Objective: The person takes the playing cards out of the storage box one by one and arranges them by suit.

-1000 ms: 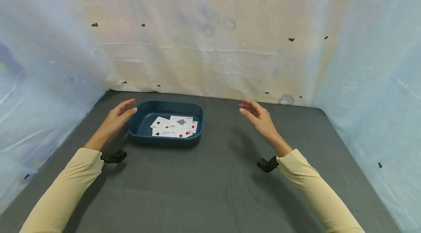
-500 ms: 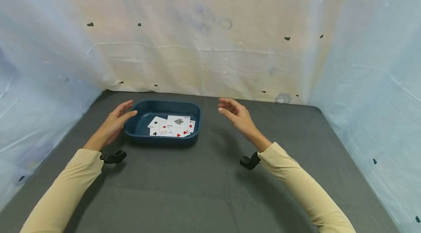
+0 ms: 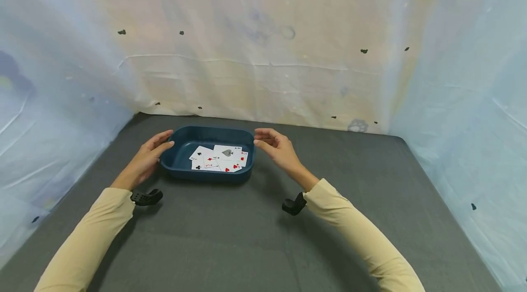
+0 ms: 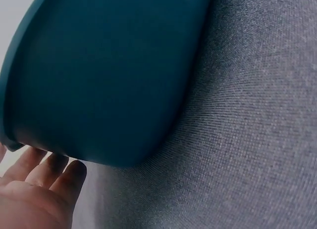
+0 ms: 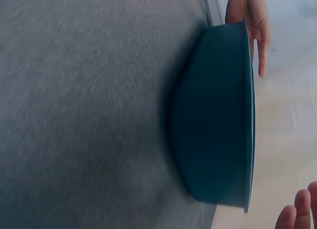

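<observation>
A dark blue rectangular tub [image 3: 206,175] sits on the grey cloth-covered table, left of centre in the head view. Several playing cards [image 3: 224,157] lie face up and overlapping on its floor, an ace of spades on top. My left hand [image 3: 145,159] is at the tub's left end, thumb by the rim; in the left wrist view its extended fingers [image 4: 62,182] reach the outer wall. Beside the right end is my right hand [image 3: 280,150], fingers relaxed and thumb near the rim. The right wrist view shows its fingertips [image 5: 297,211] apart from the tub.
Patterned pale sheets [image 3: 263,77] hang behind the table [image 3: 230,241] and along both sides. A black wrist device is worn on the left [image 3: 147,197] and right wrists.
My right hand has moved left, from out over the table to the tub's right end. My left hand stays at the left end. The tub and cards have not moved.
</observation>
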`<state>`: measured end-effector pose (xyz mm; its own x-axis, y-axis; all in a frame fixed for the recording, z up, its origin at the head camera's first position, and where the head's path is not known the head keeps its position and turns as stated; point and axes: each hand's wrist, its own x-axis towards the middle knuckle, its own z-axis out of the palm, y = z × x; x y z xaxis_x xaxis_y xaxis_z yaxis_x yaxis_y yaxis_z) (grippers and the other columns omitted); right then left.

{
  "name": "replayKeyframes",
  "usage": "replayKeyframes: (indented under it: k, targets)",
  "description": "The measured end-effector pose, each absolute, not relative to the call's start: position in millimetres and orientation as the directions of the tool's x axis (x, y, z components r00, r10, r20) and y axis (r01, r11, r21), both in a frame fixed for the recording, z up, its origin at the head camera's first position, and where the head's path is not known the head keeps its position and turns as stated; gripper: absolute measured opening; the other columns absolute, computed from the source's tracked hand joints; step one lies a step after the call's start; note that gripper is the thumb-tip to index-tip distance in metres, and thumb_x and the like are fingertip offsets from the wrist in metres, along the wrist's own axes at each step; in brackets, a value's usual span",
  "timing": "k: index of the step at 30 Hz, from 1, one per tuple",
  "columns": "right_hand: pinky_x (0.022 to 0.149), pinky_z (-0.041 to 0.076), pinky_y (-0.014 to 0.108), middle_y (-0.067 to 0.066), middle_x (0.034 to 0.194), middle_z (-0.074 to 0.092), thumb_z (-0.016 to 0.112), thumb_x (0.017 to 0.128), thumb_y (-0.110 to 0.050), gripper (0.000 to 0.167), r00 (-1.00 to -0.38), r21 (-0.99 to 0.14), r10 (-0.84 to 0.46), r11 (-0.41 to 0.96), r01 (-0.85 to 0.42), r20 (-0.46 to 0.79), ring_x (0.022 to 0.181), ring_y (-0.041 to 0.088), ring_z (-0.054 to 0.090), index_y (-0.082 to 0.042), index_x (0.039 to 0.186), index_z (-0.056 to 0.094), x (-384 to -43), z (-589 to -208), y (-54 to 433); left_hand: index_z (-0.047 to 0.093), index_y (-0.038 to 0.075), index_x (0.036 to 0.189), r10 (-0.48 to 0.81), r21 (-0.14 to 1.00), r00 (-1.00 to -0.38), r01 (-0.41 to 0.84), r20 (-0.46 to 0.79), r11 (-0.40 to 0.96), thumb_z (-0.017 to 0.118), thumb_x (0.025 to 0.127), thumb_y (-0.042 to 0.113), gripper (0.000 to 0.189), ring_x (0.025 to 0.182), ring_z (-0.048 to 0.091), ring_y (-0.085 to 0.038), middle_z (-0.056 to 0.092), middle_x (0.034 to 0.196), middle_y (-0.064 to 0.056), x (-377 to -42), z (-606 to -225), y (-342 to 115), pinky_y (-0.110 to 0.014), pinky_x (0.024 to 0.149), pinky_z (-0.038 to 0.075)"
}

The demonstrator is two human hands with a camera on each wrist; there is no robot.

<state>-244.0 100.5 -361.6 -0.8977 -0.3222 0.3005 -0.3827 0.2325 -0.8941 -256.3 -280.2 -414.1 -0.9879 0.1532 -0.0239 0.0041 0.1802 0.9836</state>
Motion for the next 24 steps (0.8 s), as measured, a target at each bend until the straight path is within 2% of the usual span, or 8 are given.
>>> replayKeyframes:
  k: [6,10,20,24]
  targets:
    - [0.079,0.048,0.035,0.013,0.116,0.065,0.065,0.095,-0.018,0.034,-0.908,-0.897,-0.295,0.240,-0.371,0.296,0.100,0.022,0.061,-0.007,0.126,0.062,-248,-365,84,0.016,0.015,0.157,0.146,0.990,-0.989,-0.010,-0.030,0.140,0.049,0.103,0.023,0.064,0.145,0.001,-0.031,0.002,0.161,-0.010,-261,-416,-280,-0.059,0.109,0.004]
    - [0.081,0.049,0.035,0.009,0.114,0.066,0.066,0.094,-0.019,0.033,-0.921,-0.899,-0.278,0.267,-0.348,0.274,0.101,0.023,0.061,-0.008,0.125,0.062,-250,-367,73,0.015,0.011,0.157,0.121,0.991,-0.992,-0.021,-0.037,0.129,0.048,0.104,0.020,0.063,0.145,-0.001,-0.028,0.002,0.162,-0.009,-263,-418,-279,-0.054,0.111,0.005]
    - [0.082,0.049,0.035,0.013,0.116,0.064,0.067,0.093,-0.016,0.033,-0.943,-0.906,-0.245,0.301,-0.297,0.227,0.099,0.022,0.061,-0.008,0.125,0.063,-256,-370,52,0.016,0.011,0.157,0.096,0.993,-0.990,-0.096,-0.103,0.071,0.042,0.105,0.012,0.058,0.144,0.001,-0.033,-0.003,0.161,-0.012,-259,-412,-271,-0.056,0.109,0.015]
    - [0.083,0.050,0.035,0.013,0.115,0.064,0.068,0.092,-0.016,0.034,-0.956,-0.926,-0.217,0.281,-0.254,0.197,0.100,0.022,0.062,-0.008,0.124,0.063,-258,-372,46,0.016,0.012,0.157,0.101,0.993,-0.988,-0.110,-0.114,0.045,0.039,0.106,0.015,0.056,0.144,0.004,-0.034,-0.003,0.161,-0.012,-261,-414,-274,-0.055,0.108,0.017]
